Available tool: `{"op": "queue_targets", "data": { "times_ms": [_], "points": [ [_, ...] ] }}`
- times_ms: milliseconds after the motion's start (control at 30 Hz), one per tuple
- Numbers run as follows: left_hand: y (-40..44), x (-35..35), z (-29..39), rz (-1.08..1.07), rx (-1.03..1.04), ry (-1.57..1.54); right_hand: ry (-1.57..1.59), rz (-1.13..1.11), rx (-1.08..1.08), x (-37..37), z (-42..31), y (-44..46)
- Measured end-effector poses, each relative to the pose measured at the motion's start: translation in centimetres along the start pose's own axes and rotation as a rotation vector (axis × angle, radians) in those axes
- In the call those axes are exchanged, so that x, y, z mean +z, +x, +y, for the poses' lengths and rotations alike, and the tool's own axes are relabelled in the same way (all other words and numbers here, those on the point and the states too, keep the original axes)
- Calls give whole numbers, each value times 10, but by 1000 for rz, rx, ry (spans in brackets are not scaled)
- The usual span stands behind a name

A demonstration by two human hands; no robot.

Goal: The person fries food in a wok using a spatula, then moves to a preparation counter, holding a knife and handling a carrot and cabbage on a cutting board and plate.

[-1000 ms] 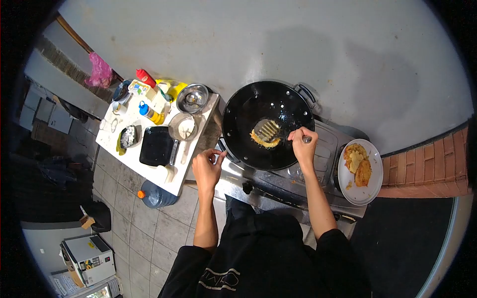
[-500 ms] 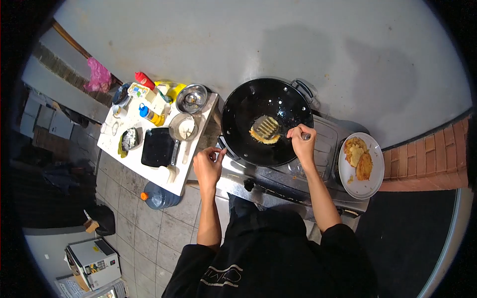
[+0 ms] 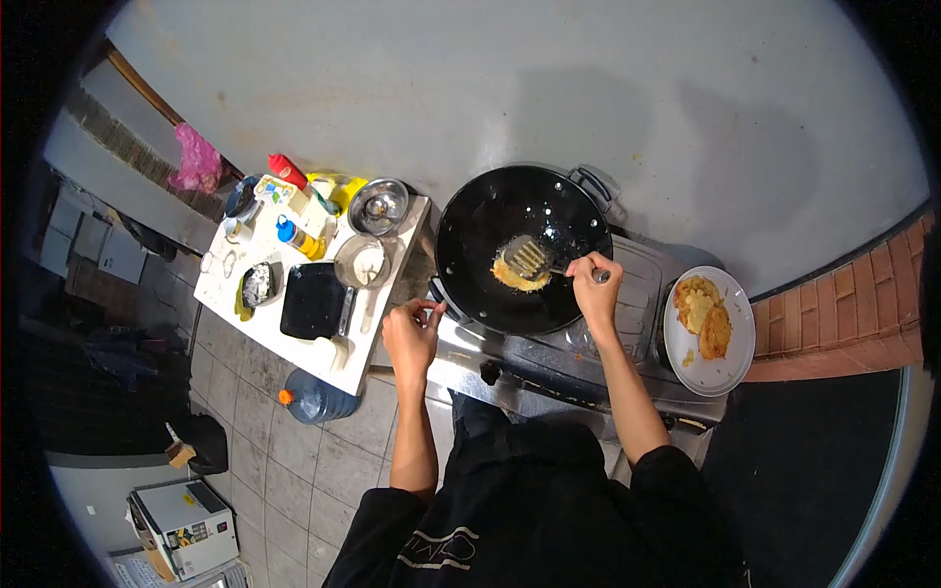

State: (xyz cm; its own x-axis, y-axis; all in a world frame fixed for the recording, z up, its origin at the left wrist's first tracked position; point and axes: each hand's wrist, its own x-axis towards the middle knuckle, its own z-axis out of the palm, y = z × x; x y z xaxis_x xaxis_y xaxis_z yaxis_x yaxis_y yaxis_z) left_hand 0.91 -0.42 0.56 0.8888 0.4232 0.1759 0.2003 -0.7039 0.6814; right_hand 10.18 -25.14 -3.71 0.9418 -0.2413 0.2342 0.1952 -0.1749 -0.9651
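A large black wok (image 3: 490, 211) sits on the stove, with a flat piece of yellow, browning food (image 3: 515, 280) frying inside it. My right hand (image 3: 594, 284) is closed round the handle of a slotted turner (image 3: 530, 257). The turner's metal head rests over the upper right part of the food and covers some of it. At the wok's near left side, my left hand (image 3: 412, 331) is closed, its thumb and fingertips pinched at the wok handle (image 3: 443, 296). The exact grip there is partly hidden.
To the right, a white plate (image 3: 700, 375) holds golden fried pieces. A white table (image 3: 211, 284) at left carries a black tray (image 3: 312, 302), a steel bowl (image 3: 378, 207), a clear bowl (image 3: 362, 262) and bottles. Below it stands a water jug (image 3: 321, 397). A wall rises behind the stove.
The turner's head has shifted slightly right and lies less over the food, so more of the piece's left side shows. The left hand stays at the wok handle. The whole view has shifted slightly.
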Motion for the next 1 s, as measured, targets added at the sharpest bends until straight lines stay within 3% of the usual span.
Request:
{"op": "queue_targets", "data": {
  "times_ms": [1000],
  "points": [
    [-2, 5, -4, 11, -19, -3, -32, -125, -7, 8, 9, -2]
  ]
}}
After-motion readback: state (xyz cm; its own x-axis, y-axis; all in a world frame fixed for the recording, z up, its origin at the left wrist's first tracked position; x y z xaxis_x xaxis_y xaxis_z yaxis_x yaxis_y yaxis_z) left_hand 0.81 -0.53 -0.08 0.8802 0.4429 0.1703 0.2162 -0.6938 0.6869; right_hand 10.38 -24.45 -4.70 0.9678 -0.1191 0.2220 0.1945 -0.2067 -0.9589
